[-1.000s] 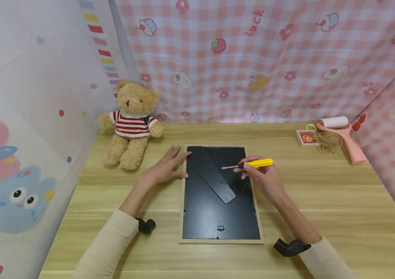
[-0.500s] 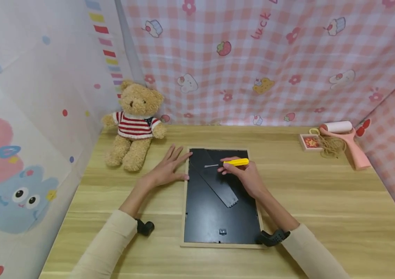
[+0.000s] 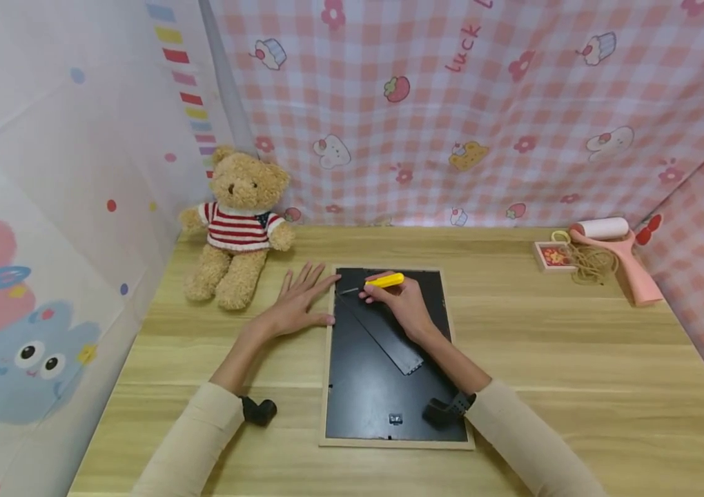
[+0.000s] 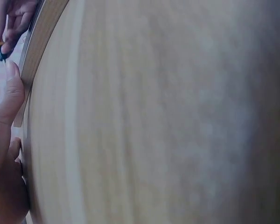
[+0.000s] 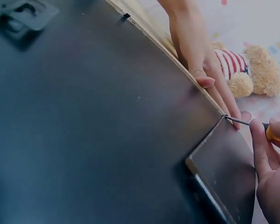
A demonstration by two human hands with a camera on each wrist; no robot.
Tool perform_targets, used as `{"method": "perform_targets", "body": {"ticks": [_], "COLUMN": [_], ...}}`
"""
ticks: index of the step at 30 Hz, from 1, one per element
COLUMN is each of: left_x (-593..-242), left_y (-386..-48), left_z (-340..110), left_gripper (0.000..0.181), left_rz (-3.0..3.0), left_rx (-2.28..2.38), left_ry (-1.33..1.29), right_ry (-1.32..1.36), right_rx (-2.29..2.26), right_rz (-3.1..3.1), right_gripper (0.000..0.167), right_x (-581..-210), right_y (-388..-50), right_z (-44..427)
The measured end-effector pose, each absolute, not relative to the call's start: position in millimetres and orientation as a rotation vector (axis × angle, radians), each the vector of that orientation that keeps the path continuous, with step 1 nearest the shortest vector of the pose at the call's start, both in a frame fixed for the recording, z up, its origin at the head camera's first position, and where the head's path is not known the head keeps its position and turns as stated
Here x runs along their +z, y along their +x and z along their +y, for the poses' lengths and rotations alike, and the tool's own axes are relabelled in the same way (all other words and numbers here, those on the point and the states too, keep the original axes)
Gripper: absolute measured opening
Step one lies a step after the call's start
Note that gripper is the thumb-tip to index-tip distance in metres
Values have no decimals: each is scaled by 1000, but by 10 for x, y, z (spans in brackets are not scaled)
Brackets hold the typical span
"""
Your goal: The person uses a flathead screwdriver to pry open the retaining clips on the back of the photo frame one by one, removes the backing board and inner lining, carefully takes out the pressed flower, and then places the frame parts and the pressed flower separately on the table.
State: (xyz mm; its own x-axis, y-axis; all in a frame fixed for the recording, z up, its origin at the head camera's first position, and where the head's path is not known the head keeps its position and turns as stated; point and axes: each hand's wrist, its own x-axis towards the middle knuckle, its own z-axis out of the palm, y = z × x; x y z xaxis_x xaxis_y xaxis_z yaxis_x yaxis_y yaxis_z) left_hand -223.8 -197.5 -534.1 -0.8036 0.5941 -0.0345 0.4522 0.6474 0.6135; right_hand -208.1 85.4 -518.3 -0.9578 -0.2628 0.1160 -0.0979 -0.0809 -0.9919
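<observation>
A picture frame [image 3: 352, 393] lies face down on the table, showing its black back and pale wooden rim. Its black stand leg [image 3: 392, 342] slants across the back. My right hand [image 3: 408, 307] pinches a yellow-handled screwdriver [image 3: 386, 280] over the upper part of the frame. In the right wrist view, the screwdriver's metal shaft [image 5: 239, 122] reaches a small dark tab at the frame's edge, beside the stand leg's upper end. My left hand [image 3: 292, 307] rests with spread fingers against the left rim, its thumb and index fingertip touching the wood.
A teddy bear [image 3: 240, 221] in a striped sweater sits at the back left. At the back right lie a pink-handled roller [image 3: 628, 266], a small framed box [image 3: 553, 256] and a bundle of twine [image 3: 594, 264]. A metal hanger [image 3: 395, 419] sits low on the frame's back.
My right hand has carried the screwdriver leftward across the frame, bringing its tip to the left rim near my left index finger. My left hand has stayed at the rim.
</observation>
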Motion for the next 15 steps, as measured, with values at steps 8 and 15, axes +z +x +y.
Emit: {"method": "perform_targets", "body": {"ticks": [8,15], "left_x": [-5362,-5288], "left_y": [-2244,-2202], "left_z": [-1951,-1945], "left_gripper": [95,91], "left_rz": [2650,2648], "left_rx": [877,881], "left_ry": [873,847], "right_ry": [-438,-519], "right_rx": [-2162,-1908], "right_rz": [2093,2367], "right_gripper": [29,23], "right_x": [-5150,-5043], "right_y": [-2094,-2159], "right_z": [802,726]}}
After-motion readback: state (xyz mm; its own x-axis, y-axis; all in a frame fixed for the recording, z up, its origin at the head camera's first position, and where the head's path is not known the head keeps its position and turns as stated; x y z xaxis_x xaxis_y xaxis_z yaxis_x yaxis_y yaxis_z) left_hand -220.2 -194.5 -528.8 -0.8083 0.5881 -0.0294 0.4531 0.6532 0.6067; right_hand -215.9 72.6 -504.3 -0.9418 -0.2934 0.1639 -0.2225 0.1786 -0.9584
